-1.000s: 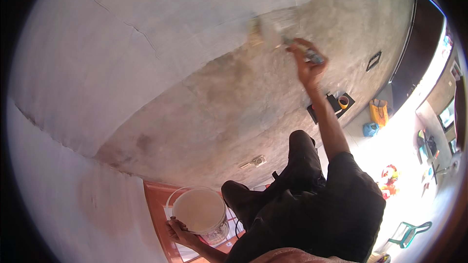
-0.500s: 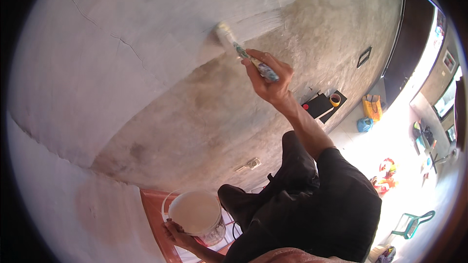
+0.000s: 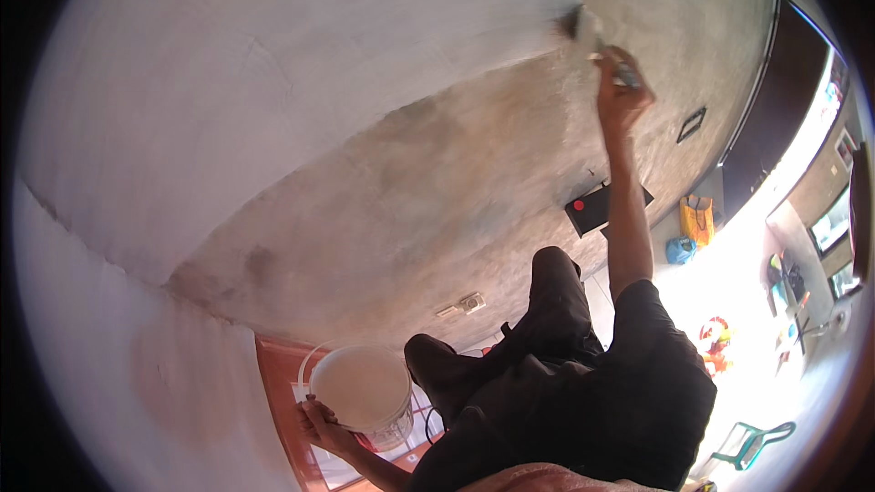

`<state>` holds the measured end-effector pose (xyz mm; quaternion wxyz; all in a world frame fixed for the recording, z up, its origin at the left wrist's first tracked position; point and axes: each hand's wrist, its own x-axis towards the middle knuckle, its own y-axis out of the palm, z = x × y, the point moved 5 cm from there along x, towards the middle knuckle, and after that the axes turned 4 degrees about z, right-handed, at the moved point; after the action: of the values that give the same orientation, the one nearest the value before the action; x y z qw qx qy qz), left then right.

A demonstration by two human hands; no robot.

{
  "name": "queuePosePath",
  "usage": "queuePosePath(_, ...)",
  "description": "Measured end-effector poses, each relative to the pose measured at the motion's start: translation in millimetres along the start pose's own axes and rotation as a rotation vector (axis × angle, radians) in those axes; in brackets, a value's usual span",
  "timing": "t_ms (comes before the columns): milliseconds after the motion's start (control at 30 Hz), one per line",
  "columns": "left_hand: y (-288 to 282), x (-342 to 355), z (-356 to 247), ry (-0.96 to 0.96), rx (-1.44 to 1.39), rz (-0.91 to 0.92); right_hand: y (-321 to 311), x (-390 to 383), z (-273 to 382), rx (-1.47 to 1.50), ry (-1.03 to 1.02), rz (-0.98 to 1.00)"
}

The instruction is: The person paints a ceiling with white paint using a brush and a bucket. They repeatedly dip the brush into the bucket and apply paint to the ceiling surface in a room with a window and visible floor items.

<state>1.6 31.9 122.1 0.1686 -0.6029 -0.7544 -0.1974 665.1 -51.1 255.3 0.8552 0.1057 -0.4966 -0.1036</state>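
Note:
My right hand (image 3: 622, 91) grips a paintbrush (image 3: 592, 32), blurred by motion, whose bristles are on the wall where a whitish coat (image 3: 365, 36) borders bare, mottled plaster (image 3: 419, 182). At the bottom left, my left hand (image 3: 319, 421) is closed on the handle or rim of a bucket (image 3: 365, 387) of pale, creamy paint. The bucket is over a reddish wooden surface (image 3: 278, 383); whether it rests on it I cannot tell. My bent knees in dark trousers are beside the bucket.
A black shelf (image 3: 588, 217) with a red round item is at the wall, above a socket (image 3: 471, 302). A yellow bag (image 3: 697, 219) and blue bag (image 3: 680, 250) lie right. A green frame-like object (image 3: 749, 445) stands lower right. A dark panel (image 3: 766, 100) curves along the right.
My right hand and brush first moved down-left along the coat's edge, then swept up and right to the upper middle-right of the wall. My left hand stays at the bucket.

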Motion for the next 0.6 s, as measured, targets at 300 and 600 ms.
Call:
queuePosePath(300, -9, -14, 17, -0.067, 0.019, -0.169, 91, -150, 227, 0.704, -0.236, 0.302)
queuePosePath(600, -10, -18, 10, -0.086, 0.132, -0.194, 186, -175, 285, 0.951, 0.019, 0.663)
